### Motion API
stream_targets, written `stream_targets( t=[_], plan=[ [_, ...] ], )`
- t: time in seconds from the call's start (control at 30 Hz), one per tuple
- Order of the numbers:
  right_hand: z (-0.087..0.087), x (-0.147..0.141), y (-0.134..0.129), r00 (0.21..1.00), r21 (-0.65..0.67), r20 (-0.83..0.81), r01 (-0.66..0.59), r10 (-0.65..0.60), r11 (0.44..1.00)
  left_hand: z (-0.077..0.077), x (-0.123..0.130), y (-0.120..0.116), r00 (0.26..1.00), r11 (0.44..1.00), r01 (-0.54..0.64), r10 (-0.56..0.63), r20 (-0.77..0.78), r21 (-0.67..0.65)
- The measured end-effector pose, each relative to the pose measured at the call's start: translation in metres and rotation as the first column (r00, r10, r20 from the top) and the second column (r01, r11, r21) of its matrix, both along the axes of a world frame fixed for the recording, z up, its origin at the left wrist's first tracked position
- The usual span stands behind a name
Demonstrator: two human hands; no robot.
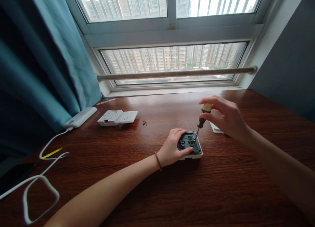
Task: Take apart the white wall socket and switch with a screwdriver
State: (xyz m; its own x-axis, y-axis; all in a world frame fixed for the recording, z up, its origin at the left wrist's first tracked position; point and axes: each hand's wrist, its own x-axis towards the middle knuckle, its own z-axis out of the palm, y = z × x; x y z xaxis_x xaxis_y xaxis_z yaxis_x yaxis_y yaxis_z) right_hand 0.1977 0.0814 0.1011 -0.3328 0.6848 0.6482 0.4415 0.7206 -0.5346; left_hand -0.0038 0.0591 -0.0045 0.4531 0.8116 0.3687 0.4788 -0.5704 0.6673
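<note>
On the wooden table lies a wall socket (197, 151) with a dark inner face turned up and a white body below. My left hand (172, 147) grips it from the left, thumb along the near edge and fingers over the far edge. My right hand (222, 117) holds a screwdriver (201, 121) with a yellow and black handle, tilted, between thumb and fingers. Its tip meets the right part of the socket's dark face; the screw there is too small to make out. Behind my right hand a white plate (216, 127) is partly hidden.
Several small screws (144, 123) lie left of the socket. Farther left are white socket parts (118, 117), a white power bank (80, 117) and a white cable (46, 177) with a yellow tie (52, 153). A blue curtain (49, 56) hangs at left; a window (172, 61) stands behind.
</note>
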Motion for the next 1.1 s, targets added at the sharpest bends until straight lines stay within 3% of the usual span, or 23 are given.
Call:
stream_targets(
  t=[0.07,0.13,0.27,0.33,0.47,0.53,0.6,0.7,0.77,0.9,1.0,1.1],
  plan=[
    [0.0,0.006,0.001,1.0,-0.015,-0.022,-0.006,0.005,1.0,0.001,0.0,0.0,1.0,1.0,-0.004,0.003,-0.007,-0.01],
    [0.003,0.014,0.002,0.995,-0.088,-0.036,-0.101,0.098,0.991,0.001,0.0,0.0,1.0,1.0,-0.005,0.005,-0.01,-0.018],
    [0.011,0.024,0.004,0.932,-0.245,-0.079,-0.363,0.355,0.899,0.002,0.0,0.0,1.0,1.0,-0.004,0.004,-0.014,-0.027],
    [0.012,0.023,0.004,0.917,-0.24,-0.076,-0.397,0.39,0.886,0.002,-0.001,-0.001,1.0,1.0,-0.007,0.007,-0.017,-0.027],
    [0.012,0.016,0.001,0.98,-0.015,-0.04,-0.194,0.193,0.981,0.002,0.0,-0.001,1.0,1.0,-0.012,0.011,-0.024,-0.024],
    [0.013,0.014,-0.002,0.993,0.041,-0.034,-0.11,0.112,0.993,0.002,0.0,-0.001,1.0,1.0,-0.011,0.011,-0.023,-0.02],
    [0.015,0.017,-0.003,0.986,-0.03,-0.041,-0.164,0.162,0.986,0.002,0.0,-0.001,1.0,1.0,-0.009,0.009,-0.022,-0.015],
    [0.016,0.023,-0.002,0.934,-0.212,-0.096,-0.357,0.344,0.91,0.001,0.0,0.0,1.0,1.0,-0.009,0.009,-0.025,-0.01],
    [0.015,0.024,-0.001,0.924,-0.232,-0.118,-0.381,0.363,0.895,0.001,0.0,0.0,1.0,1.0,-0.009,0.008,-0.03,-0.008],
    [0.01,0.015,-0.001,0.987,-0.043,-0.053,-0.151,0.149,0.988,0.001,0.0,0.0,0.999,1.0,-0.006,0.006,-0.034,-0.006],
    [0.007,0.008,-0.002,0.998,0.08,-0.051,0.036,-0.032,0.996,0.001,0.0,0.0,0.999,1.0,-0.008,0.007,-0.033,-0.007],
    [0.009,0.01,-0.003,0.998,0.02,-0.051,-0.048,0.049,0.999,0.001,-0.001,0.0,0.999,1.0,-0.009,0.009,-0.033,-0.005]
  ],
)
